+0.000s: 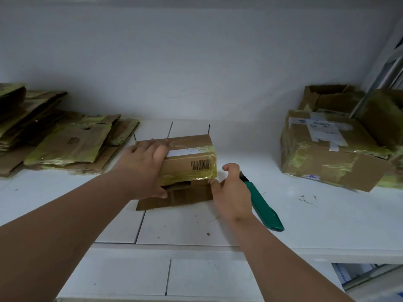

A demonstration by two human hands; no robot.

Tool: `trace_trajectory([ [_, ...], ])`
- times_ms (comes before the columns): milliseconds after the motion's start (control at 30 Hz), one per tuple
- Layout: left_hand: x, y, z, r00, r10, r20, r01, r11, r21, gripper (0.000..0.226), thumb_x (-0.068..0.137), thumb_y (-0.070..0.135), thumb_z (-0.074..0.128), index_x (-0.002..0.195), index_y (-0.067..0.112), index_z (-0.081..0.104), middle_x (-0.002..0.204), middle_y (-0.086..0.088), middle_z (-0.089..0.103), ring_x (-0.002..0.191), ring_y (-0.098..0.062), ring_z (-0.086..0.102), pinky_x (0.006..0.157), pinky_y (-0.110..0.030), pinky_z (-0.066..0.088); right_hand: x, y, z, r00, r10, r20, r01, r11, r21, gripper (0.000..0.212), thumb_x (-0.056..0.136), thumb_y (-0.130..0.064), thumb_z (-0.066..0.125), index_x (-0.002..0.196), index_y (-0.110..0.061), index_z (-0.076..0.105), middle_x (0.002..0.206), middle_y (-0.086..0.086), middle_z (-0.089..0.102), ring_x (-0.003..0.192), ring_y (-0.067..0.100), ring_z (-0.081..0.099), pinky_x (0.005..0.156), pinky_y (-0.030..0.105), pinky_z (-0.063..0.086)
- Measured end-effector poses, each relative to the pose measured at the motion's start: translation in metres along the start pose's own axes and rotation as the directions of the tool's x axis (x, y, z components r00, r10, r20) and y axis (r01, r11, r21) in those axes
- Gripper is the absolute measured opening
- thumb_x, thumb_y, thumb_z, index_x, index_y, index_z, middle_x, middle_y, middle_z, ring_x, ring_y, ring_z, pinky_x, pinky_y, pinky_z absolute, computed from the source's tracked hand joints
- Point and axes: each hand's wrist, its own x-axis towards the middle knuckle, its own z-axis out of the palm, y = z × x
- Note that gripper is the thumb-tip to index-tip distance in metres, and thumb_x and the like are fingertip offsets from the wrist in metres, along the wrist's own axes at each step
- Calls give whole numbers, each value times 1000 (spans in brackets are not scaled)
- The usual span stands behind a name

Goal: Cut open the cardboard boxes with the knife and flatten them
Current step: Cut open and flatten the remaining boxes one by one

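A small brown cardboard box (192,158) with yellowish tape and a barcode stands on the white counter (305,214), its cut bottom flap (181,197) lying open toward me. My left hand (144,168) grips the box's left end, fingers over the top and thumb low at the front. My right hand (231,192) is at the box's lower right corner, thumb touching the flap's edge and index finger curled. The green knife (265,205) runs from under this hand out to the lower right, apparently held by the hidden fingers.
A pile of flattened cardboard (65,144) lies at the left against the wall. Several taped, uncut boxes (331,153) are stacked at the right, with an opened one behind. The counter's front edge (196,249) runs just below my wrists.
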Motion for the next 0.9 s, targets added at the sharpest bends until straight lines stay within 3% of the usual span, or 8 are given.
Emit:
trace_trajectory([
  [100,-6,-2,9,992,68,-110,-49,984,170,92,65,61,75,136,21,33,150,-6,33,137,-31,31,108,-46,34,4,-2,-1,997,-74,26,77,989,-129,25,103,-30,48,125,-29,36,71,-8,58,65,9,60,54,24,43],
  [167,-9,-2,6,983,76,-169,-50,986,157,86,65,58,76,133,20,41,139,-8,43,125,-30,38,100,-45,40,5,-2,0,994,-102,27,105,986,-129,21,103,-33,47,122,-28,39,77,-8,61,69,13,62,60,28,48],
  [267,-8,-8,-13,999,49,-5,-50,998,-40,88,74,59,68,148,31,28,145,0,29,130,-23,28,109,-37,31,6,1,0,993,-120,-2,120,991,-59,26,102,-40,46,123,-25,43,82,-9,62,76,16,63,67,31,46],
  [333,-6,-16,-37,993,16,115,10,975,-221,75,82,56,65,148,37,34,146,7,37,130,-17,35,107,-31,34,6,1,0,995,-102,-11,102,995,-4,38,99,-52,42,128,-27,41,97,-10,64,86,15,62,72,30,45],
  [433,-9,-31,-59,976,-101,193,187,841,-508,44,88,54,60,129,37,59,122,10,61,108,-10,54,82,-26,43,6,-5,5,996,-82,-23,83,995,50,63,90,-67,47,140,-30,35,124,-10,60,106,15,61,89,34,50],
  [567,-10,-35,-56,969,-156,191,245,677,-693,26,88,47,65,108,31,65,100,9,66,94,-6,57,69,-22,41,10,-20,19,981,-142,-130,133,988,-73,81,69,-80,54,131,-30,39,118,-7,60,109,19,58,93,47,51],
  [733,-12,-31,-54,974,-188,123,219,675,-704,18,94,43,58,100,28,63,95,8,65,89,-5,57,65,-22,39,20,-30,31,972,-98,-212,68,988,-141,87,70,-74,67,132,-24,34,121,-2,49,111,21,51,98,44,45],
  [900,-21,-27,-51,965,-258,39,219,719,-660,24,92,46,59,92,23,65,84,4,63,76,-6,55,58,-23,36,21,-33,34,970,-96,-224,80,993,-82,69,77,-52,71,130,-23,37,117,-3,50,108,21,53,96,43,46],
])
